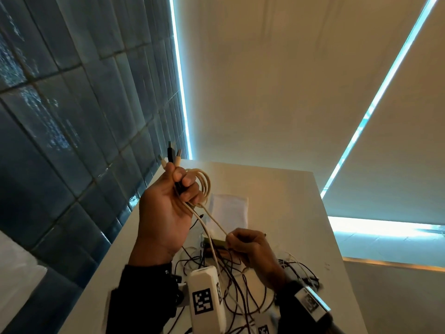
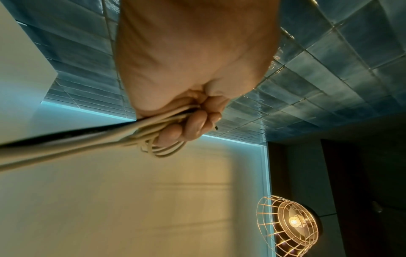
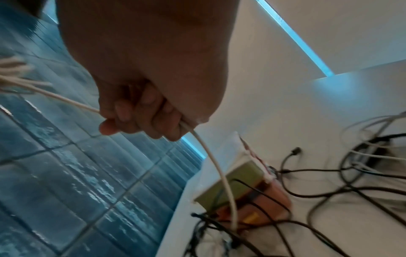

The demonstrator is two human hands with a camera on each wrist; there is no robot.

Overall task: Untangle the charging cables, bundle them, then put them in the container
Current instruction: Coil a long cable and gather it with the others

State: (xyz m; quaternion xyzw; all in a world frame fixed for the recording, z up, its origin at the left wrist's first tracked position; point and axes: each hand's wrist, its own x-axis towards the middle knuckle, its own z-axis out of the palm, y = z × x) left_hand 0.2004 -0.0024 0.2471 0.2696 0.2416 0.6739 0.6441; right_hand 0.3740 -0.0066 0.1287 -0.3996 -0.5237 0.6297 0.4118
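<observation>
My left hand (image 1: 179, 186) is raised above the table and grips several cables just below their USB plugs (image 1: 171, 155), two cream and one black, which stick up out of the fist. Cream cable loops (image 1: 203, 186) hang round its fingers (image 2: 186, 125); the coil (image 2: 162, 149) shows below them. From the coil one cream strand (image 1: 216, 222) runs down to my right hand (image 1: 237, 238), which grips it in curled fingers (image 3: 140, 120). The strand (image 3: 219, 172) drops on into a tangle of dark and white cables (image 1: 240, 290) on the table.
A white table (image 1: 289, 201) stands against a blue tiled wall (image 1: 72, 116). A pale translucent container (image 1: 230, 209) lies behind the hands. A green and orange box (image 3: 239, 187) sits by the tangle. A caged lamp (image 2: 290, 224) hangs overhead.
</observation>
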